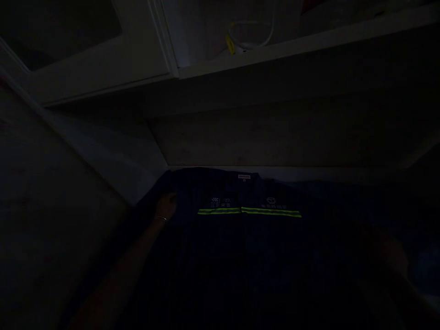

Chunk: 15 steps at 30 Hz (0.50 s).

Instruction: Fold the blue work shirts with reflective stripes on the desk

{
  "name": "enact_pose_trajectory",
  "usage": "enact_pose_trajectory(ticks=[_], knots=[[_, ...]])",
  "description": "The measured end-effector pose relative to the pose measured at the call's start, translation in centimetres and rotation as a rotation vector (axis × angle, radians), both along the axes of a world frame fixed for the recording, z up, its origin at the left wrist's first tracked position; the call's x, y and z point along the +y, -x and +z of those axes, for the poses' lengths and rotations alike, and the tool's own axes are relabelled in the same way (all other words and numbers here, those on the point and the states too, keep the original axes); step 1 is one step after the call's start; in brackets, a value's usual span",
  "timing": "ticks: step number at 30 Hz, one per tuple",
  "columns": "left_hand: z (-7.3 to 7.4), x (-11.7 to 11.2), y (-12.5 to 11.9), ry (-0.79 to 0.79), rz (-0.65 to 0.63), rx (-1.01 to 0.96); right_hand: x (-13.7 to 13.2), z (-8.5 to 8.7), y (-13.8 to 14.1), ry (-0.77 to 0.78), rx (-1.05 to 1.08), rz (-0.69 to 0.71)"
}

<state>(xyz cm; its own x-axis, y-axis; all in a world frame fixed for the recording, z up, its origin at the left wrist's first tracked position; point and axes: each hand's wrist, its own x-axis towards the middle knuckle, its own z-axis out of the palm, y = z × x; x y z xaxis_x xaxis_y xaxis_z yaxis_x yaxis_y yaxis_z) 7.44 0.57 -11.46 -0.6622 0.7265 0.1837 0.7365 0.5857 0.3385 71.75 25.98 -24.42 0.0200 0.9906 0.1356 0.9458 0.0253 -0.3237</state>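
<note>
A dark blue work jacket (220, 238) lies spread with its front up. Yellow-green and grey reflective strips (271, 211) cross its chest below pale printed marks, and a small white label shows inside the collar. On the jacket's left-side sleeve near the shoulder, my left hand (167, 206) has its fingers curled in on the cloth; a thin bracelet (160, 218) circles the wrist. My right hand (392, 254) is at the right, over the dark cloth by the other sleeve. Deep shadow hides its fingers.
Overhead juts a shelf (292, 50) with a white cable (270, 36) that has a yellow tag. A cabinet door (144, 50) is at upper left. Behind the jacket stands a back panel (275, 142); a patterned surface (41, 206) is at left. More blue cloth (426, 266) lies at right.
</note>
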Motion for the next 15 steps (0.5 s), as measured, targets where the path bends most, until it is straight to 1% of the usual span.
enact_pose_trajectory(ticks=[2, 3, 5, 7, 8, 10, 11, 12, 13, 15], knots=[[1.0, 0.5, -1.6, -0.002, -0.088, 0.027, -0.3, 0.3, 0.1, 0.032, 0.066, -0.034], [1.3, 0.8, -2.6, -0.003, -0.139, 0.036, -0.4, 0.5, 0.3, 0.062, 0.099, -0.054], [1.5, 1.5, -4.8, -0.003, -0.246, 0.037, -0.8, 1.0, 0.6, 0.073, 0.112, -0.062], [1.2, 2.3, -6.8, -0.002, -0.345, 0.023, -1.1, 1.5, 0.9, 0.087, 0.099, -0.059], [0.9, 2.7, -7.5, -0.003, -0.400, -0.022, -1.3, 1.8, 1.1, 0.092, 0.085, -0.052], [0.1, 3.6, -8.5, -0.009, -0.495, -0.210, -1.5, 2.1, 1.3, 0.088, 0.049, -0.038], [-0.4, 4.1, -8.6, -0.015, -0.511, -0.309, -1.5, 2.1, 1.4, 0.091, 0.032, -0.034], [-0.9, 4.5, -8.6, -0.023, -0.499, -0.379, -1.5, 2.1, 1.4, 0.086, 0.018, -0.035], [-1.6, 4.9, -8.5, -0.034, -0.463, -0.402, -1.5, 2.0, 1.3, 0.069, 0.000, -0.020], [-3.1, 5.3, -8.2, -0.055, -0.369, -0.313, -1.5, 1.7, 1.2, -0.027, -0.071, 0.043]])
